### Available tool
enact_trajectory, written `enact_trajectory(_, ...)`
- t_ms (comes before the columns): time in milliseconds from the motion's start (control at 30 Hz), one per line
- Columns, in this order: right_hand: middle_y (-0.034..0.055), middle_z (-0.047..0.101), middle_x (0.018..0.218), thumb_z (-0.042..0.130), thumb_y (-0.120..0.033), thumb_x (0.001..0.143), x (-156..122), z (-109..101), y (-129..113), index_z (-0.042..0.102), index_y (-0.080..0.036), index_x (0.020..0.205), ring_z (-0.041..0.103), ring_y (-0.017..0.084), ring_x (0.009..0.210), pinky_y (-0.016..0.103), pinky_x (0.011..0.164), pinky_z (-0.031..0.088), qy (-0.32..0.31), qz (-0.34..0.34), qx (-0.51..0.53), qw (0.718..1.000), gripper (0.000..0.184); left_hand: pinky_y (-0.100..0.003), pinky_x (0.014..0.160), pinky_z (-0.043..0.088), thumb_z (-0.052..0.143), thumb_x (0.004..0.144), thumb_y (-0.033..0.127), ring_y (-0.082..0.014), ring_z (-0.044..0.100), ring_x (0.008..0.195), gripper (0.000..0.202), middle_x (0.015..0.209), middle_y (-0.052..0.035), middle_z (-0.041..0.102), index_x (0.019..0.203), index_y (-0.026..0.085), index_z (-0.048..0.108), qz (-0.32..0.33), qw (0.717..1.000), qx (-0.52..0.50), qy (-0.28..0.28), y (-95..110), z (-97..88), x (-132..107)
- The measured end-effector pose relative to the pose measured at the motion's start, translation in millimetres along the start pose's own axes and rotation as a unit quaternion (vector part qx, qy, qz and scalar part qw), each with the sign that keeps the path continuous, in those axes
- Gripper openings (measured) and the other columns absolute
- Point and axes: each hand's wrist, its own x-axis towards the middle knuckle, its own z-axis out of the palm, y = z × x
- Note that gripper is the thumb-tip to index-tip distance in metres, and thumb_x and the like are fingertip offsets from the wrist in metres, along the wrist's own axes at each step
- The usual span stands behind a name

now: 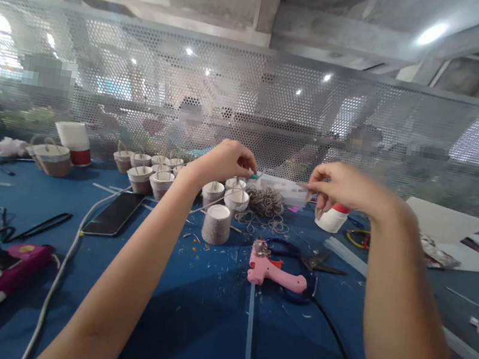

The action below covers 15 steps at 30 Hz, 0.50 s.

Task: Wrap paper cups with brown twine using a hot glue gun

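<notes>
My left hand [230, 158] is raised over the far part of the table, fingers pinched on a small green piece [254, 176] whose kind I cannot make out. Across from it my right hand [336, 183] is closed in a pinch; what its fingertips hold is too small to name. Below the right hand stands a stack of white cups [331, 221] with a red band. A translucent plastic bag or box [283, 190] lies between the hands, behind a tangled heap of grey-brown cord [268, 203]. A cord-wrapped cup [216, 225] stands upright, nearer to me.
Several small cups with cord handles [160, 184] stand at left. A pink glue gun [281, 275] lies by dark-handled scissors [321, 262]. A black phone [114, 214], a white cable [67, 261] and a magenta power strip [0, 281] are left. A perforated screen [252, 96] closes the back.
</notes>
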Motion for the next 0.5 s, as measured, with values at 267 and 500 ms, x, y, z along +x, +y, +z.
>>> enact_trajectory(267,0.0058,0.067,0.062,0.052,-0.042,0.091,12.0,14.2,-3.6,0.059,-0.019,0.089,0.071,0.021,0.066,0.028,0.059,0.055,-0.002,-0.019,0.04,0.999,0.025,-0.027,0.081,0.048,0.053,0.072,0.007,-0.0162,0.062,0.083,0.028,0.086,-0.0033,0.071,0.088,0.017,0.073,0.033,0.999,0.019,0.036,2.1,0.5,-0.5)
enact_trajectory(500,0.0048,0.068,0.06,0.052,-0.039,0.092,6.2,16.1,-14.0,0.058,-0.018,0.085,0.071,0.019,0.062,0.026,0.058,0.055,-0.002,-0.041,0.025,0.999,0.023,-0.026,0.075,0.046,0.054,0.069,0.008,-0.0146,0.057,0.083,0.038,0.109,-0.0068,0.058,0.105,0.016,0.062,0.101,0.991,0.069,0.05,4.0,0.0,-5.5)
